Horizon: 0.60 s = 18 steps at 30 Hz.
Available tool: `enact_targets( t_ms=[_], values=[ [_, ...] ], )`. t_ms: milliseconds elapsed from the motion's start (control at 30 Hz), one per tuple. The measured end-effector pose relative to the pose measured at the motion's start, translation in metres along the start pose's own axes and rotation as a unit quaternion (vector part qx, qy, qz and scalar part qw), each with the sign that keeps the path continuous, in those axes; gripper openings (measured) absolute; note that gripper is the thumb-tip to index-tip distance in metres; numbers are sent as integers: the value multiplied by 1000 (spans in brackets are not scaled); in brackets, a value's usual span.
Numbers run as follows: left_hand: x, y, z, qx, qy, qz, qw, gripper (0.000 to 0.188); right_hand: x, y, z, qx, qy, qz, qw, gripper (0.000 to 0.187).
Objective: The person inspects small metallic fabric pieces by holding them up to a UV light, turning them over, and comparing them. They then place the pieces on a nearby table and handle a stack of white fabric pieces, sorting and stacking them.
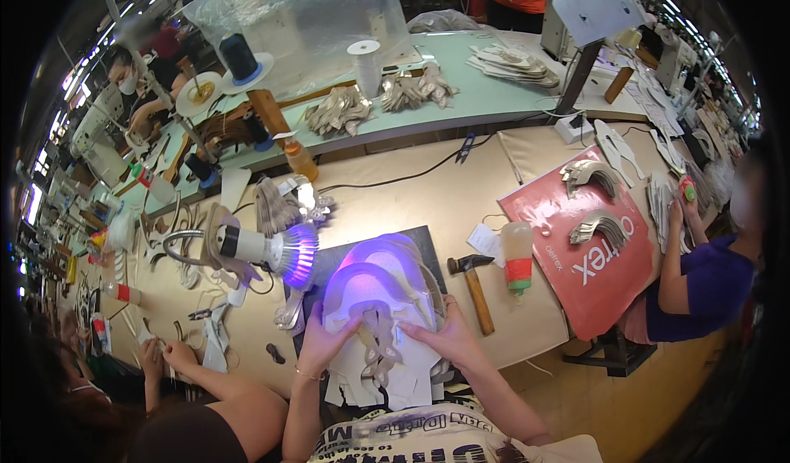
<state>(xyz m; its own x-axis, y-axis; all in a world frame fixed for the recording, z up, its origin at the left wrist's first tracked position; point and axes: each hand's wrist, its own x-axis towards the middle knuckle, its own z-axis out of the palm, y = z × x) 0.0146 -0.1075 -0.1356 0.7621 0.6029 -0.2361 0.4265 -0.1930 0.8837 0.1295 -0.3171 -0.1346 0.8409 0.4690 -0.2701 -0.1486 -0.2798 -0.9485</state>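
Note:
Under a lamp (271,249) with a purple glow lies a stack of U-shaped shoe upper pieces (362,282), pale and lit violet. White flat legs (411,372) of the pieces point toward me, and beige scalloped strips (381,344) lie between them. My left hand (325,341) grips the left side of the stack, thumb on top. On the right side, my right hand (448,339) does the same with its thumb pressed on the white part. The fingers under both edges are mostly hidden. A dark board (428,253) lies beneath the stack.
Right of the board are a hammer (476,294) and a glue bottle (518,257). Farther right, curved pieces (599,228) sit on a red sheet (568,290) beside a co-worker (699,274). Another person's hands (164,358) work at left. Thread cones (239,58) stand behind.

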Motion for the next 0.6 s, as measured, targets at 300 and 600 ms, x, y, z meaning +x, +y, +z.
enact_targets(
  t_ms=[300,600],
  values=[
    [-2,27,11,-167,-5,34,985,77,1,-25,-27,234,-153,168,945,78],
    [19,113,37,-185,-79,170,965,73,8,-57,-77,129,-43,-165,977,68]
  ],
)
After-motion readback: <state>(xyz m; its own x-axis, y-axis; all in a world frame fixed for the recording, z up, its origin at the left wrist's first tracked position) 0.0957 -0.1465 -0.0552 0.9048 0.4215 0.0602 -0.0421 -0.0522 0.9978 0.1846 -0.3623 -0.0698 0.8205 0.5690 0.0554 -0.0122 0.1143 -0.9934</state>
